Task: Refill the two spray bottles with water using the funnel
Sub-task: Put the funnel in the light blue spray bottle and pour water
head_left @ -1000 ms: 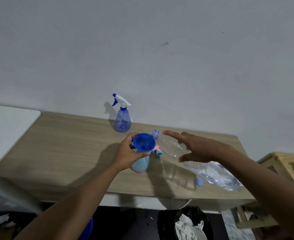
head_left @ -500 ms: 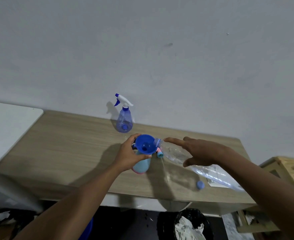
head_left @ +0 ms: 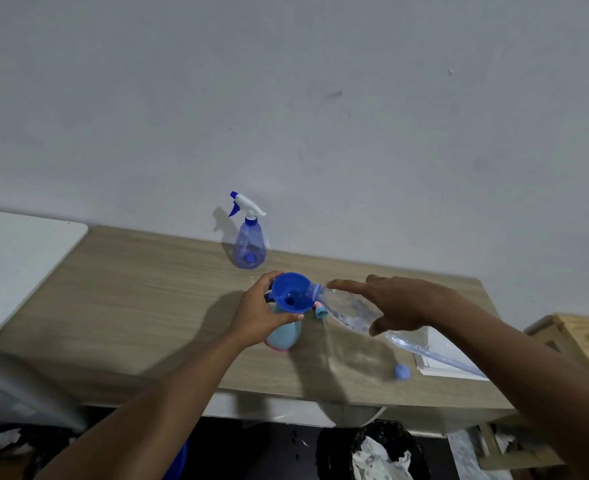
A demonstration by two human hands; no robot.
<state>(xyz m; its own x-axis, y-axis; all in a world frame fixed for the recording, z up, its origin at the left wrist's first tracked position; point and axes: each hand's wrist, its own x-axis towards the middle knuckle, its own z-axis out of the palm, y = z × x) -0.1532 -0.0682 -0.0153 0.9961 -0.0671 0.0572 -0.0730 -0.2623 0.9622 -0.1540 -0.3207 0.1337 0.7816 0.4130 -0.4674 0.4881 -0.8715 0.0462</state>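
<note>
A blue funnel (head_left: 291, 297) sits in the neck of a light blue spray bottle (head_left: 285, 336) with a pink base. My left hand (head_left: 260, 313) grips the funnel and the bottle neck. My right hand (head_left: 395, 304) holds a large clear plastic water bottle (head_left: 351, 311), tilted with its mouth at the funnel's rim. Behind them, by the wall, stands a clear blue spray bottle (head_left: 248, 244) with its white and blue trigger head on. A pink and blue sprayer head (head_left: 320, 310) lies just right of the funnel, partly hidden.
A small blue cap (head_left: 402, 371) lies on the wooden table (head_left: 140, 292) near its front edge. A white sheet (head_left: 440, 358) lies under the water bottle's base. A black bin (head_left: 386, 452) stands below the table, a wooden crate (head_left: 577, 337) at right.
The clear water bottle has tipped lower, and its mouth has come up to the funnel's rim. My left hand stays on the funnel.
</note>
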